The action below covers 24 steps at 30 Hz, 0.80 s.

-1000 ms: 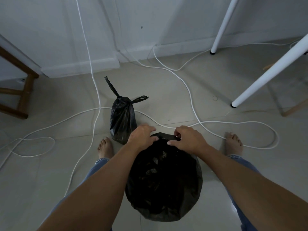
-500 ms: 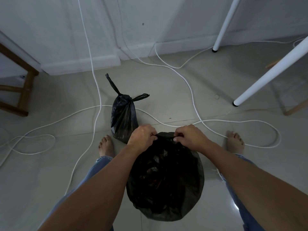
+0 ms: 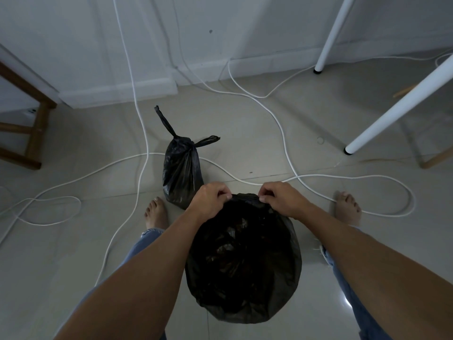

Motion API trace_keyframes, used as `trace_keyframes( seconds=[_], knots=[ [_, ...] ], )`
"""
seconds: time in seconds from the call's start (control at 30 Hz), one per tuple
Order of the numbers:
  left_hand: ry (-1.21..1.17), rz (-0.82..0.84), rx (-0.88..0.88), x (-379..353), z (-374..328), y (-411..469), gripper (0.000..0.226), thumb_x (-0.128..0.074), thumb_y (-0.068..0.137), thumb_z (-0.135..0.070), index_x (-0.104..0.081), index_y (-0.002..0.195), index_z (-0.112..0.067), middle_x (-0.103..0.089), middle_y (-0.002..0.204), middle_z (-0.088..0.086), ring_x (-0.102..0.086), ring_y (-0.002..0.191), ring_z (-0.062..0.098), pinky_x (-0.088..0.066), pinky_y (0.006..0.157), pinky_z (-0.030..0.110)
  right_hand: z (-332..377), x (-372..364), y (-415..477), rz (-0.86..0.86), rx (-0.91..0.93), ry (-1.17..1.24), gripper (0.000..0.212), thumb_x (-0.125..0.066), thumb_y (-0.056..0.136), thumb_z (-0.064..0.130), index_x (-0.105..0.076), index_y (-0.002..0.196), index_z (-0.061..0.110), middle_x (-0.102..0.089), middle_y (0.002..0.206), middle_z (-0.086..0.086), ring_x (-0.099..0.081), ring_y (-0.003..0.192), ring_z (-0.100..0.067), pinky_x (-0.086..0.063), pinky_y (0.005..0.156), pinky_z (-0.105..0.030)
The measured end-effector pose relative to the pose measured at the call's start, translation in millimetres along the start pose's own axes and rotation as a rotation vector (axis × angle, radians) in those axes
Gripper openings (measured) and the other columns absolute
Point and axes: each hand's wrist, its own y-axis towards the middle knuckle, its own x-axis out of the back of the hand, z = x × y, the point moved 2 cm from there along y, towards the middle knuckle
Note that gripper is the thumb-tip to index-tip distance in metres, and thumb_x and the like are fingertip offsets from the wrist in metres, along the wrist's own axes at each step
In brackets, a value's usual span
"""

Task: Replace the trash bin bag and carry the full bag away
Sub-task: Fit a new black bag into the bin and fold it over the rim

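Note:
Between my feet stands a round trash bin, fully wrapped in a black bag point(image 3: 245, 261) so the bin itself is hidden. My left hand point(image 3: 212, 201) pinches the bag's far edge on the left side. My right hand point(image 3: 282, 200) pinches the same edge a little to the right, a small gap between the two. Beyond them on the floor sits a full black bag point(image 3: 182, 173), knotted at the top with two loose tails, upright and just left of my left hand.
White cables point(image 3: 282, 126) loop across the tiled floor around both bags and my bare feet point(image 3: 157, 212). Two white table legs point(image 3: 397, 106) stand at the right, a wooden stool frame point(image 3: 36, 128) at the left. A white wall with a skirting board runs behind.
Both hands have shifted slightly along the bag's far edge and now pinch it with fingertips. The full knotted bag has not moved.

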Motion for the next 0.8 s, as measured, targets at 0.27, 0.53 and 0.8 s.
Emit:
trace_keyframes(
  seconds=[0.27, 0.53, 0.8],
  knots=[
    [-0.184, -0.011, 0.016, -1.5, 7.4, 5.3, 0.017, -0.068, 0.089, -0.002, -0.065, 0.087, -0.019, -0.058, 0.069, -0.006, -0.052, 0.063, 0.005, -0.040, 0.066, 0.018, -0.4, 0.1, -0.5, -0.027, 0.070, 0.037, 0.024, -0.058, 0.085, 0.008, -0.055, 0.076, 0.030, -0.061, 0.072, 0.007, -0.057, 0.062, -0.012, -0.043, 0.064, -0.026],
    [-0.096, 0.034, 0.034, -3.0, 9.5, 8.8, 0.023, -0.061, 0.094, -0.001, -0.080, 0.096, -0.014, -0.075, 0.091, 0.004, -0.062, 0.081, 0.010, -0.042, 0.067, 0.010, -5.0, -3.3, 4.2, -0.033, 0.036, 0.061, 0.019, -0.057, 0.086, 0.005, -0.071, 0.082, 0.018, -0.067, 0.080, 0.003, -0.059, 0.073, -0.013, -0.045, 0.071, -0.027],
    [0.188, 0.076, -0.092, -3.0, 9.0, -0.2, 0.025, -0.074, 0.087, -0.016, -0.077, 0.111, -0.012, -0.063, 0.112, 0.006, -0.060, 0.106, 0.017, -0.047, 0.099, 0.025, -5.7, -7.8, 1.9, -0.012, 0.078, -0.112, 0.024, -0.074, 0.076, 0.037, -0.070, 0.091, 0.019, -0.058, 0.089, 0.005, -0.056, 0.085, -0.013, -0.042, 0.075, -0.026]
  ],
)
